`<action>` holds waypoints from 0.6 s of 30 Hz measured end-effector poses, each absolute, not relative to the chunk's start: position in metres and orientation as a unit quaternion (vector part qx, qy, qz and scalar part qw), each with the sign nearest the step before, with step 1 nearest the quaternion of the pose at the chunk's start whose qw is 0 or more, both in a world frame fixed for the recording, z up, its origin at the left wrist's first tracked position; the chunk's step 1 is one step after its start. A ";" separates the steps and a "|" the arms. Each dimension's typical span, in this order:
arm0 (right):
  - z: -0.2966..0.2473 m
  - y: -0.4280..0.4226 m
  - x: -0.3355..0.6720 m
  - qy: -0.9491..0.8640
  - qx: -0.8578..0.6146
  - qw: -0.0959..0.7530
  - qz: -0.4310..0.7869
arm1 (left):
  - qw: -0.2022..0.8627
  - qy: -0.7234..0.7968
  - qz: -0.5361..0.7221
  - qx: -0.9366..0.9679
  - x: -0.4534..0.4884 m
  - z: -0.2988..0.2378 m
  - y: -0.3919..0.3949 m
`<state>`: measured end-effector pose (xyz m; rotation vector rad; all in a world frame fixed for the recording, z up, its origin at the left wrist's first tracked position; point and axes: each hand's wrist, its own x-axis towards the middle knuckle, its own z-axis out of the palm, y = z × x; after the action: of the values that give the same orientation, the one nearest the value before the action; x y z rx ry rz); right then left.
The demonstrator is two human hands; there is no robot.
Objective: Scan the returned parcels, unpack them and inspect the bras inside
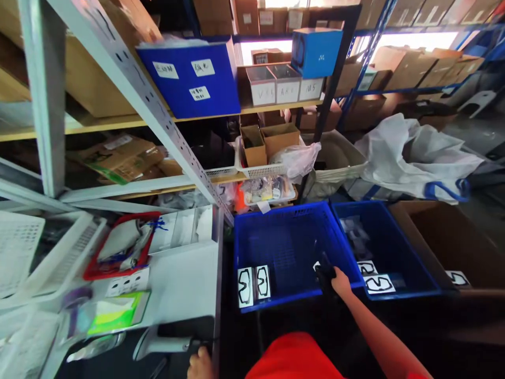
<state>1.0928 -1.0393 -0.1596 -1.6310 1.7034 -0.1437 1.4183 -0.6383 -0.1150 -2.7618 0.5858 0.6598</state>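
As hand [341,283] grips, black object [325,275], pointing forward

Between four and five o'clock, the right hand [341,284] grips a dark item [326,278], too blurred to identify with confidence, over the near rim of a blue bin [284,237]. Two white cards [262,281] with black outlines stand inside at six. Toward seven, the left hand [200,364] lies just beside a scanner [163,343]. A red basket [91,271] sits at eight, a labelled blue box [219,87] at eleven.
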 end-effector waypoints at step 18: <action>-0.155 -0.904 0.998 0.683 -0.615 0.365 -0.149 | 0.136 0.270 0.119 -0.946 1.397 -0.112 -0.632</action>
<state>0.9982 -0.9044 -0.1546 -1.5823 1.7562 -0.3843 1.3970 -0.6322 -0.1119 -2.7391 0.7816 0.3438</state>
